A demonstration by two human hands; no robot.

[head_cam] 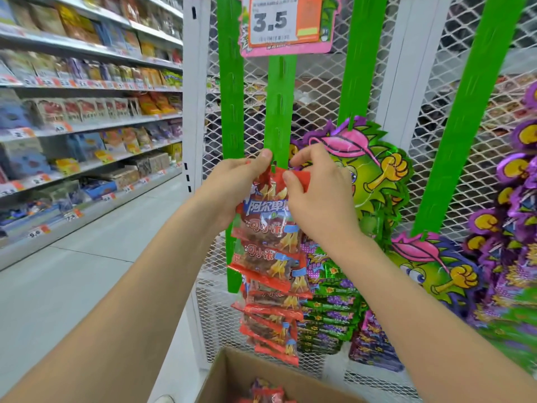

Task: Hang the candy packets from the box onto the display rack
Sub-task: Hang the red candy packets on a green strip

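Observation:
I hold a red candy packet up against the second green hanging strip of the display rack. My left hand grips its upper left side. My right hand pinches its red top edge beside the strip. Below it, several more red packets hang in a column on the same strip. The cardboard box stands open at the bottom, with red packets inside.
Green and purple candy packets hang on the strips to the right. A white wire-mesh panel backs the rack, with a 3.5 price sign above. Stocked shelves line the aisle on the left, and grey floor lies between.

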